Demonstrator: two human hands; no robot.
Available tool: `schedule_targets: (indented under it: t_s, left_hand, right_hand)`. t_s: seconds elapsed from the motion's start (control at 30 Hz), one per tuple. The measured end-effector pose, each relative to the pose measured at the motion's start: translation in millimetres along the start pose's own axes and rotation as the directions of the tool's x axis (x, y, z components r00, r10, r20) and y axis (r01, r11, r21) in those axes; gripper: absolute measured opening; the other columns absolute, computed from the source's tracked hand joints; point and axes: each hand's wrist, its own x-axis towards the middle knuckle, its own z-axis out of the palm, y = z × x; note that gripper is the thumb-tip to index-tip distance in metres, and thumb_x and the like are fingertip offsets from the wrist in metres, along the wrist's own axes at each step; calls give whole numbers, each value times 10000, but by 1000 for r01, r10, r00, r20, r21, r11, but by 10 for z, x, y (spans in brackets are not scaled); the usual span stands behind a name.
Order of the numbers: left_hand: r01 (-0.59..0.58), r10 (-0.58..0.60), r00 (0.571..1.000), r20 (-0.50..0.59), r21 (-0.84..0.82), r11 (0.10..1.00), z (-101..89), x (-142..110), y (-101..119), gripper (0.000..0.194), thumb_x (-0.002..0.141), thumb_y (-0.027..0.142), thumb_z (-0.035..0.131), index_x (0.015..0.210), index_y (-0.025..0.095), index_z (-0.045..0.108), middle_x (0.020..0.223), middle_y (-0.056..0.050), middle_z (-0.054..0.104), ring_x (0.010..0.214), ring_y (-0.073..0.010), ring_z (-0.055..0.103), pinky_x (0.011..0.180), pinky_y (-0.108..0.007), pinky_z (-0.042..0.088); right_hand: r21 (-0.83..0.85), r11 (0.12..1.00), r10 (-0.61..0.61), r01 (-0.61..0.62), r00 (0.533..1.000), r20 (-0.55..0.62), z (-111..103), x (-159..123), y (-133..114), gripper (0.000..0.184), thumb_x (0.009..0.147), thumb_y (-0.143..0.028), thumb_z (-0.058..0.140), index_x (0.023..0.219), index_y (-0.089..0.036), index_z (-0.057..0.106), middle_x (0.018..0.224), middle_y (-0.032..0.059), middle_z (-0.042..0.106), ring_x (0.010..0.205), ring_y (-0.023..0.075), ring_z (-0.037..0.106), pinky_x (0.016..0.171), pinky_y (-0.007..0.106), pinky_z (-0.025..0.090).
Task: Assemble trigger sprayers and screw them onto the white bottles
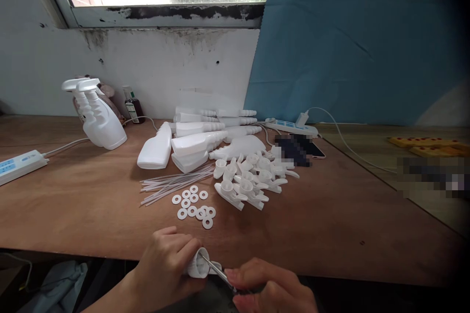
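Observation:
My left hand [167,261] grips a white spray-trigger head [198,265] at the near edge of the wooden table [330,220]. My right hand [273,288] holds a thin metal tool [216,270], like tweezers, whose tip reaches into the cap opening of that head. Beyond my hands lie several white washers [194,204], a bundle of clear thin tubes [172,183], a pile of white trigger heads [251,178] and a stack of empty white spray bottles [205,137] lying on their sides.
Two assembled spray bottles [97,115] stand at the back left, near a small dark bottle [132,106]. Power strips lie at far left [18,165] and back right [292,127] with cables. A phone [308,149] rests by the pile. Yellow pieces [426,145] sit far right.

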Motion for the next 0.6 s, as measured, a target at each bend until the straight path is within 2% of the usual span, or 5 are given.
schedule_targets:
  t_s: [0.1, 0.23, 0.33, 0.43, 0.6]
  left_hand:
    - [-1, 2, 1000, 23, -18, 1000, 27, -4, -6, 49, 645, 198, 512, 677, 181, 480, 520, 20, 566, 422, -137, 484, 485, -271, 253]
    - [24, -18, 998, 64, -98, 995, 59, 9, -5, 125, 639, 194, 527, 585, 184, 414, 470, 33, 515, 381, -101, 392, 466, -262, 213]
    - [81, -66, 992, 107, -144, 986, 56, 18, -4, 218, 647, 207, 556, 553, 181, 361, 462, 37, 484, 399, -87, 356, 479, -253, 226]
    - [137, -101, 979, 177, -206, 969, 28, 29, -10, 258, 637, 222, 578, 550, 180, 339, 476, 41, 445, 442, -87, 342, 493, -244, 241]
    - [192, -85, 952, 294, -358, 914, -14, 47, -44, 352, 614, 219, 617, 539, 182, 275, 486, 59, 326, 468, -77, 285, 462, -228, 226]
  right_hand:
    - [64, 943, 325, -327, 945, 31, -73, 103, -50, 265, 759, -127, 610, 559, -192, 449, 708, 56, 689, 556, 149, 656, 494, 213, 527]
    - [226, 729, 644, -646, 759, 93, -166, 242, -72, 327, 779, -255, 643, 547, -174, 428, 636, 30, 628, 610, 157, 661, 560, 227, 549]
    - [380, 564, 761, -733, 640, 104, -176, 269, -42, 347, 751, -313, 682, 564, -165, 430, 671, 26, 611, 671, 160, 653, 598, 256, 568]
    - [486, 451, 816, -749, 567, 117, -169, 269, -27, 376, 727, -326, 708, 569, -162, 409, 671, 12, 598, 663, 142, 639, 604, 263, 571]
    - [487, 466, 812, -739, 576, 97, -151, 254, -65, 373, 717, -323, 715, 563, -164, 416, 655, 5, 585, 645, 148, 641, 583, 282, 574]
